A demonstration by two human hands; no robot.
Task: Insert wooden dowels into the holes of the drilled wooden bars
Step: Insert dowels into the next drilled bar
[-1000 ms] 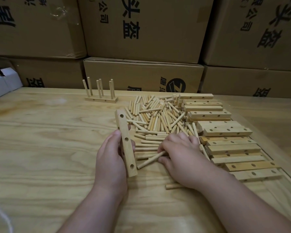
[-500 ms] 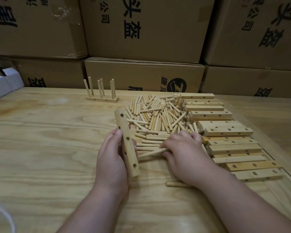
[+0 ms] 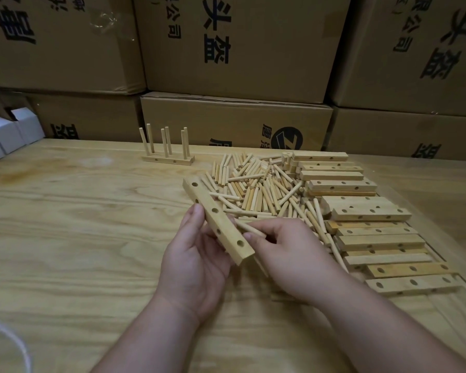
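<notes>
Left hand [image 3: 197,262] grips bar [image 3: 217,220], now lifted; right hand [image 3: 288,254] pinches dowel [image 3: 249,229] just picked from pile. Insertion next.

Two bare forearms enter from the lower edge, each ending in a bare hand: left hand [image 3: 197,261], right hand [image 3: 293,261]. Sleeves: none visible up to the frame edge (upper arms out of view). Fingernails short and unpainted where visible. Wrists and visible fingers bare.
</notes>
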